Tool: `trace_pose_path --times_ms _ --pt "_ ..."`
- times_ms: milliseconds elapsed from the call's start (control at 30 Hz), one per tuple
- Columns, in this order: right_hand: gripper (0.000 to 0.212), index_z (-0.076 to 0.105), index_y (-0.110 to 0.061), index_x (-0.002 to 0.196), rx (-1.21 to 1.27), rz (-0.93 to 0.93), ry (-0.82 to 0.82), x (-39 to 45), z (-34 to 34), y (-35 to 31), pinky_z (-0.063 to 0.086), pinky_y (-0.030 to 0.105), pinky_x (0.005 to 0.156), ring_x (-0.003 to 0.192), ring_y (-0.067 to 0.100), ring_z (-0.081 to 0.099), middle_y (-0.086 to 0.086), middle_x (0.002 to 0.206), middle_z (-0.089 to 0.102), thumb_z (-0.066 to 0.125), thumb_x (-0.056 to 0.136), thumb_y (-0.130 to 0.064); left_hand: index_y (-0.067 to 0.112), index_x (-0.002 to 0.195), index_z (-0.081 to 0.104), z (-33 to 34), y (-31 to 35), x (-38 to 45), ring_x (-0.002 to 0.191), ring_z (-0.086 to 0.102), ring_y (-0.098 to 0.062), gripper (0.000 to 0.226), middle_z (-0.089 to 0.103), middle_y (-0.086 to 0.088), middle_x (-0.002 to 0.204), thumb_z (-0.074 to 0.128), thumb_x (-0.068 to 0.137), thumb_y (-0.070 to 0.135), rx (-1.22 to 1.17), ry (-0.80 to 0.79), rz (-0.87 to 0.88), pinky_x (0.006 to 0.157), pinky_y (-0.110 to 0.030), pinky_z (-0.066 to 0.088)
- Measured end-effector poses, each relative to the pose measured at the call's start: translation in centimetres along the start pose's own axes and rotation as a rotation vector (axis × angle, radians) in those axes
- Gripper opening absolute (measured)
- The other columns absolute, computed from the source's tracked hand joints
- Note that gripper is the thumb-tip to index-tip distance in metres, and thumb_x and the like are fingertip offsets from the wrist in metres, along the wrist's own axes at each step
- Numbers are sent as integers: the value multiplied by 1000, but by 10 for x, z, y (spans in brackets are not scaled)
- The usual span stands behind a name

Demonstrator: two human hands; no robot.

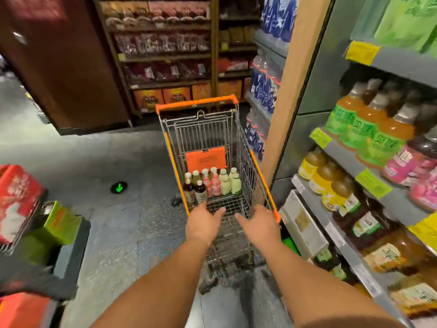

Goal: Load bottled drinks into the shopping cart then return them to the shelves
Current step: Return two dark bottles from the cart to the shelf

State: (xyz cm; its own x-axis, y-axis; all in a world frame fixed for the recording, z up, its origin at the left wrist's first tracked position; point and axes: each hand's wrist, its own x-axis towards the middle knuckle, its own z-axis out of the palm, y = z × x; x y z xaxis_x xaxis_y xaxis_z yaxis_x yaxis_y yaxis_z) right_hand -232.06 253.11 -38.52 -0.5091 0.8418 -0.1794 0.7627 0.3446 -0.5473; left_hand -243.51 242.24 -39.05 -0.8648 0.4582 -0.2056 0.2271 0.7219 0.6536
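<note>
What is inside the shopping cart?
The shopping cart holds about ten upright bottles: dark, pink and pale green. An orange panel stands behind them. Bottles partly hide each other, so the count is uncertain.

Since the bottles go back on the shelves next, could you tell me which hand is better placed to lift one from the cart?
Probably the right hand: the drink shelves stand on its side, so it need not cross the cart as the left hand would. Both are open.

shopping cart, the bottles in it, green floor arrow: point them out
shopping cart point(198, 102): head view, orange front rim
bottles point(224, 183): head view, pale bottle's body
green floor arrow point(119, 187): head view, arrow's middle
</note>
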Motion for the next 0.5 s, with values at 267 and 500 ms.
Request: trace_pose_path --times_ms 267,500 --pt "77 47 -14 137 -38 -44 -140 104 37 -26 49 39 93 117 29 56 7 134 54 59 81 -64 15 138 49 10 2 94 121 56 -30 67 59 -8 133 55 89 61 64 -22 -124 96 -42 49" --pt "74 39 -16 141 -26 -56 -211 169 70 -36 55 34 78 98 19 62 4 137 51 59 85 -61 18 139 50 29 -2 174 115 60 -26 67 63 -6 129 56 88 61 77 -40 -172 94 -41 52"
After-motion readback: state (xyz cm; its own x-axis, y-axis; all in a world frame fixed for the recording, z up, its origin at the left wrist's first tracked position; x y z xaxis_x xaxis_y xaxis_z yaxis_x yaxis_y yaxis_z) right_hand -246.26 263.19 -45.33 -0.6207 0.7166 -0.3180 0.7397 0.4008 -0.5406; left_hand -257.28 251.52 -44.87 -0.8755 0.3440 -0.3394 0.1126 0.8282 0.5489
